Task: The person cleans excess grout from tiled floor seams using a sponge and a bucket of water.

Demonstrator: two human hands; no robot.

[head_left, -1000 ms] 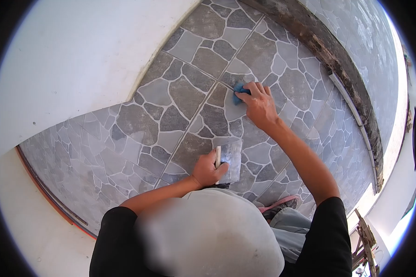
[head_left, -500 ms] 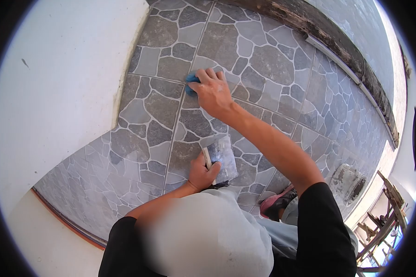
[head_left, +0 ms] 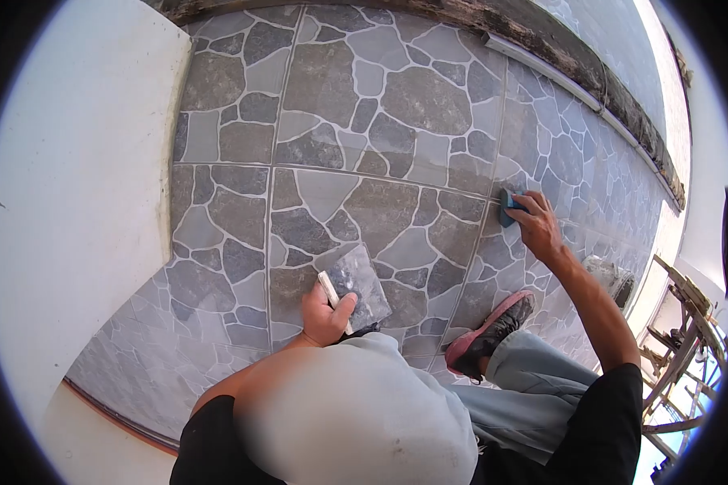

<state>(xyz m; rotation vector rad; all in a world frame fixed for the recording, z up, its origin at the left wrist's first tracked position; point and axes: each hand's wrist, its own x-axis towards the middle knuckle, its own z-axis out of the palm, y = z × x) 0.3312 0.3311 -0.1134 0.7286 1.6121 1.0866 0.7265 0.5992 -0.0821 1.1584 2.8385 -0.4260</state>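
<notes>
My right hand (head_left: 539,225) reaches out over the stone-patterned floor tiles (head_left: 332,202), its fingers closed round a small blue sponge (head_left: 507,208). The sponge touches the floor near a straight joint between tiles. Close to my body, my left hand (head_left: 327,317) grips the pale handle of a flat metal trowel (head_left: 362,283). That trowel's plate is smeared with whitish residue, and its face is turned up toward me. Part of its handle is hidden by my fingers.
A white wall block (head_left: 89,145) stands at the left. A rough dark timber beam (head_left: 558,48) curves along the far edge, with a pale strip beside it. Near my right forearm is a stained bucket (head_left: 611,279); scrap wood (head_left: 687,323) lies at the right. My shoe (head_left: 493,335) rests on the tiles.
My right hand has moved to the right with the sponge, from one tile joint to another. My left hand still holds the trowel. The view has shifted, showing more of my shoe and leg.
</notes>
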